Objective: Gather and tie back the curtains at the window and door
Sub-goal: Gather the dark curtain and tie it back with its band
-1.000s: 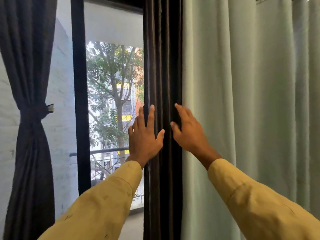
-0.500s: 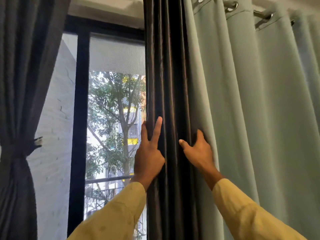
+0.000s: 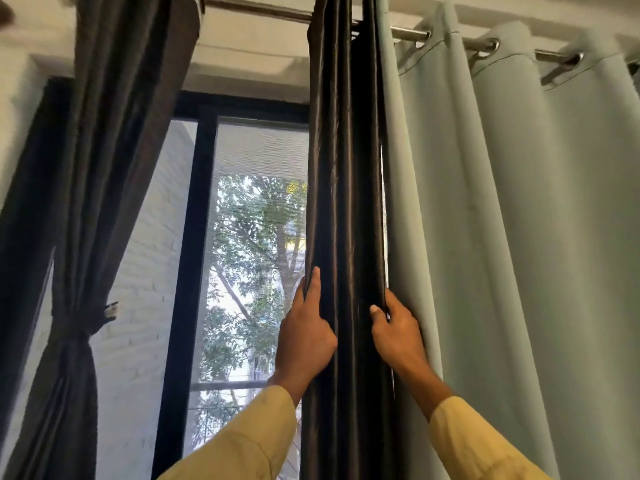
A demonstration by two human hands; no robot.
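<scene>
Dark curtain (image 3: 346,168), bunched into narrow folds, hangs from the rod (image 3: 408,34) at the right edge of the window frame (image 3: 194,271). The left hand (image 3: 304,341) grips its left edge. The right hand (image 3: 398,337) pinches its right edge, thumb in front. A pale curtain (image 3: 502,237) hangs just to the right. A tied dark curtain (image 3: 104,168) hangs at far left.

Leafy tree (image 3: 258,233) outside; white brick wall (image 3: 145,289) at left; metal rod (image 3: 410,33) overhead.

Fingers of right hand (image 3: 398,337) behind dark curtain (image 3: 346,202) edge.
</scene>
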